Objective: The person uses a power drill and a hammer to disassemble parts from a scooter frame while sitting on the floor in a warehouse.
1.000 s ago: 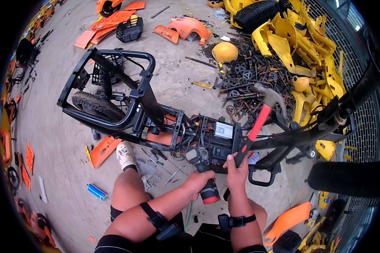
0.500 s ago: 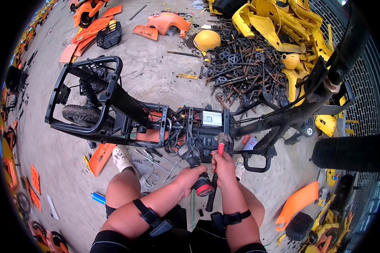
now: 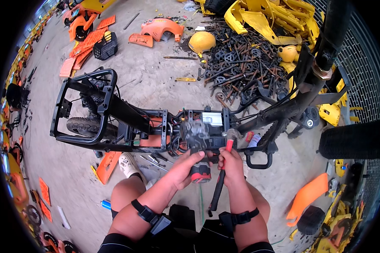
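Left hand (image 3: 182,170): you grip a power drill with a red base (image 3: 199,166) at frame centre, its nose up against the black scooter frame (image 3: 126,114) | Right hand (image 3: 231,165): clenched on a red-and-black hammer (image 3: 222,175), head touching the frame | Surroundings: rusty metal parts (image 3: 240,63) upper right, orange panels (image 3: 86,42) upper left.

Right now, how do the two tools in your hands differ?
The red-and-black cordless power tool, in the left hand, is short, chunky and held up against the black stripped frame. The red-and-black-handled hammer, in the right hand, is long and slim, steel head up, handle hanging down. Both share red-and-black colouring.
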Motion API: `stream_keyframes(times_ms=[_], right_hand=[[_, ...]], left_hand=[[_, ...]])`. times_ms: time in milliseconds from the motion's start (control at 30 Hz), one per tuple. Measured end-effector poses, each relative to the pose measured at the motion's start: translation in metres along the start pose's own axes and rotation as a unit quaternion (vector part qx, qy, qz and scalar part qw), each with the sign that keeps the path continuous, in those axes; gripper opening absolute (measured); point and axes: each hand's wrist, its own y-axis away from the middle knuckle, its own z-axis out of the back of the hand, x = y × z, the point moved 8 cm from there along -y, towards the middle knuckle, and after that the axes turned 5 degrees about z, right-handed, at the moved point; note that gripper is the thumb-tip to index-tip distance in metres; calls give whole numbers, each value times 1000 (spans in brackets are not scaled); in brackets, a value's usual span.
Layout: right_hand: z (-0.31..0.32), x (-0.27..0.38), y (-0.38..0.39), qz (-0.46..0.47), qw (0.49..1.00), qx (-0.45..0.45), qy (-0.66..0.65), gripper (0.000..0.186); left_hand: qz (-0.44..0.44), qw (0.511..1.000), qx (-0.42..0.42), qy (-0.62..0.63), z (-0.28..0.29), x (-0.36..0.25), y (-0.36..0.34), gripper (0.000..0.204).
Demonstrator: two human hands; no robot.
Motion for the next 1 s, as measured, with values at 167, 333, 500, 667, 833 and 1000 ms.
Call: stream_keyframes(times_ms=[167,333,500,667,833,1000], right_hand=[[7,3,-3,35,999,-25,-32,8],[6,3,-6,22,1000,-6,-11,8],[3,5,-7,14,1000,1,0,6],[6,0,-8,14,1000,-9,-6,6],[5,2,-9,18,1000,-19,-6,6],[12,-1,-9,6,999,-18,-42,7]], left_hand=[[-57,989,-126,-42,27,-27,-5,31],[30,980,-164,108,60,9,-30,27],[0,988,-90,126,50,-9,-32,28],[-38,989,-144,24,70,-19,-48,35],[-10,967,-252,33,121,23,-68,35],[45,963,-263,-38,103,38,-69,32]])
